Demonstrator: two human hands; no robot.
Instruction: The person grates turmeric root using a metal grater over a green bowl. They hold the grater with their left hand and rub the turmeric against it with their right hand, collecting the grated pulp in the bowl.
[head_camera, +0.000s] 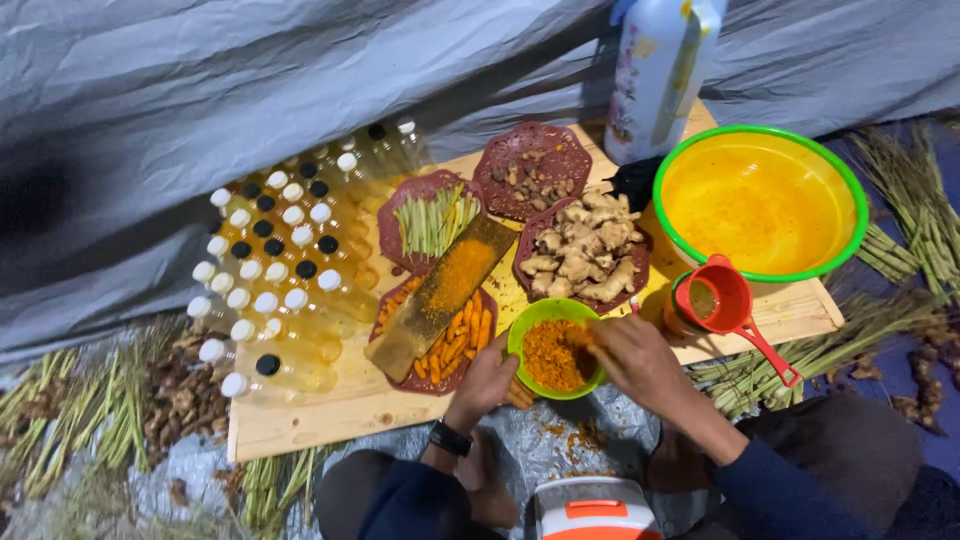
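Hands at small green bowl (553, 345) of orange grated root.
Left hand (487, 383) fingers gripped the bowl's near rim; right hand (632, 360) fingers pinched gratings. The bowl overhung the wooden board's (330, 395) near edge; tipping risked spillage.

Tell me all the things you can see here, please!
Clear plastic bottles of yellow liquid: many, white and black caps, left of board.
Dark red scalloped plates: four, holding stalks, ginger, brown bits, orange roots.
Flat wooden grater: one, orange-stained, across the plates.
Small green plastic bowl: one, holds orange pulp, front edge.
Big green-rimmed yellow basin: one, right.
Red plastic funnel: one, atop a container.
White plastic jug: one, back.
Light wooden board: one, beneath everything.
Green stalk bundles: several, around the board.
Left hand: steadies the bowl.
Right hand: fingers in the pulp.
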